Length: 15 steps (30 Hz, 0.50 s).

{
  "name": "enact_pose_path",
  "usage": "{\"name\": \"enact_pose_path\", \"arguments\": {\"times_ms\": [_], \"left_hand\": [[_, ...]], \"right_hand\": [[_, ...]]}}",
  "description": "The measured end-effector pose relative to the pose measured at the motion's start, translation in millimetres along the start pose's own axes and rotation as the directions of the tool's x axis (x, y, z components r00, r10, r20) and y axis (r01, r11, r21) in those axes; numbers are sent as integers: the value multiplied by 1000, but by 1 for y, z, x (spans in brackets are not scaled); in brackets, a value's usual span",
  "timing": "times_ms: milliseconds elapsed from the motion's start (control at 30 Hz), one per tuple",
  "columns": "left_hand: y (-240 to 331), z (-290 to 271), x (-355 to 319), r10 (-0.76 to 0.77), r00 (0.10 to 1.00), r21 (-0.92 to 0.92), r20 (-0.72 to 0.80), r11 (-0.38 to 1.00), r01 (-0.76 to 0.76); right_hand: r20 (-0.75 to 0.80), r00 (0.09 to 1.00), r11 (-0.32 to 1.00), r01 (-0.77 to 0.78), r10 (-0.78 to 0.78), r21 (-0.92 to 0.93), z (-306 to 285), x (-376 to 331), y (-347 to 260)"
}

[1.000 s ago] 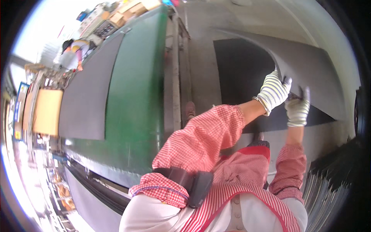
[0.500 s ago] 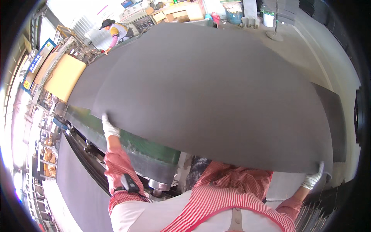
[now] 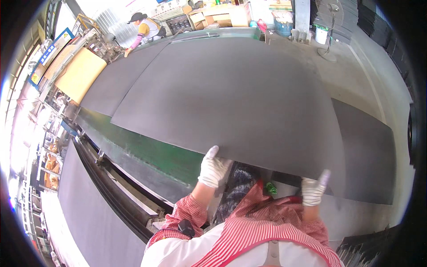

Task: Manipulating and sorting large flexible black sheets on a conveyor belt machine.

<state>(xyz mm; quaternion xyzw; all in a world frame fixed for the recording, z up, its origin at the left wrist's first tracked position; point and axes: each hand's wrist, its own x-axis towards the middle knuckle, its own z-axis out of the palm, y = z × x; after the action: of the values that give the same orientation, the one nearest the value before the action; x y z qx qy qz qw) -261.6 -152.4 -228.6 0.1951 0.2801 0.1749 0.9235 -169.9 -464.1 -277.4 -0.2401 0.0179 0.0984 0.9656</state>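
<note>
both white knit-gloved hands, left hand (image 3: 213,168) and right hand (image 3: 314,190), grip the matte dark grey sheet (image 3: 231,98).

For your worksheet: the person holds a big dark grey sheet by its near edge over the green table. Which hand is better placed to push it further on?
Probably the left hand: it grips the dark grey sheet edge right above the green table, while the right hand holds it beyond the table's end.

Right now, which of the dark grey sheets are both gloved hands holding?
The big sheet in the middle: left hand and right hand grip its near edge. The far-left sheet lies untouched on the green table.
</note>
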Motion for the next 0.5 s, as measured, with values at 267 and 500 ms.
{"name": "enact_pose_path", "arguments": {"times_ms": [267,500], "left_hand": [[76,-56,110,193,953,89,-235,980,-177],[122,-59,126,345,891,206,-294,934,-293]], "right_hand": [[-482,871,981,1,-95,-192,-92,42,-88],[-43,976,954,200,-214,-223,53,41,-10]]}}
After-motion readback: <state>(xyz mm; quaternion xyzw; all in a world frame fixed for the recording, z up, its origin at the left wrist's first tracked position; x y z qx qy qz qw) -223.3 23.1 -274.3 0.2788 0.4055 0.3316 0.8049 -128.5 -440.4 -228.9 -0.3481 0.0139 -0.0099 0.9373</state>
